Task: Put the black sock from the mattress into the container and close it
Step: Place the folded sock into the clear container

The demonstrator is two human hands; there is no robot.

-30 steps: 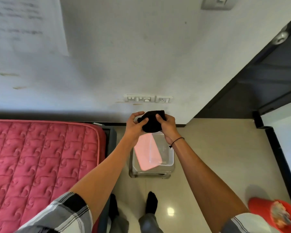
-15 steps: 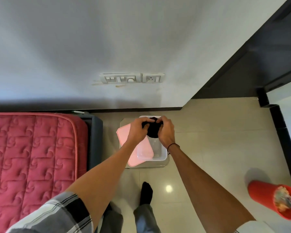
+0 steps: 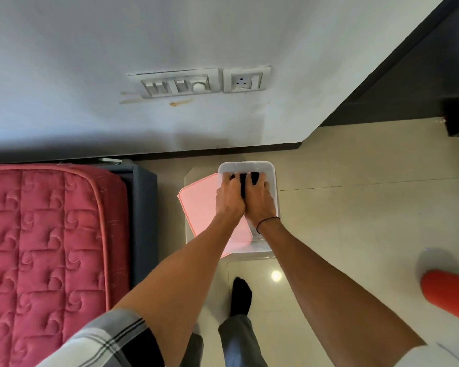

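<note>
A clear plastic container [image 3: 245, 166] stands on the tiled floor near the wall. Its pink lid [image 3: 199, 205] leans across the container's left side, partly under my forearms. The black sock [image 3: 243, 181] sits inside the container at its far end, mostly covered by my hands. My left hand [image 3: 229, 198] and my right hand [image 3: 259, 201] press side by side on the sock, fingers wrapped over it.
A red quilted mattress [image 3: 45, 247] on a dark bed frame [image 3: 145, 221] lies to the left. A red-orange bin [image 3: 448, 292] stands at the right edge. My foot in a black sock [image 3: 240, 295] is just behind the container. The wall with switches [image 3: 199, 82] is ahead.
Both hands have come down with the sock from above the container into it, and the view has tilted down and closer to the floor.
</note>
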